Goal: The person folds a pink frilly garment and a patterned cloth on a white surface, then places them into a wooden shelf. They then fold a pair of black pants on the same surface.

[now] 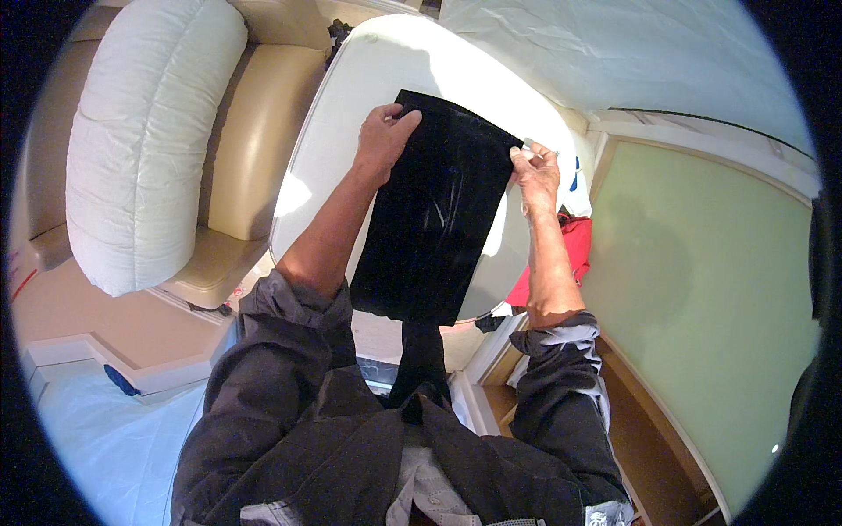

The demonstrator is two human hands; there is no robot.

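Observation:
A black rectangular piece of cloth (430, 206) with a slight sheen hangs spread out in front of me, over a white table top (351, 79). My left hand (386, 142) pinches its upper left corner between thumb and fingers. At the upper right corner, my right hand (537, 180) grips the edge in the same way. A small bright spot shows at the right fingertips; I cannot make out what it is. The cloth's lower edge falls past the table's near edge, above my legs. Both dark sleeves are rolled up to the elbows.
On the left, a plump white pillow (153, 145) leans on a beige padded seat (263, 131). Red fabric (574, 250) lies beside my right forearm. A pale green panel (693, 272) stands at the right. White sheeting (631, 53) covers the far right, and light blue sheeting (114, 447) the lower left.

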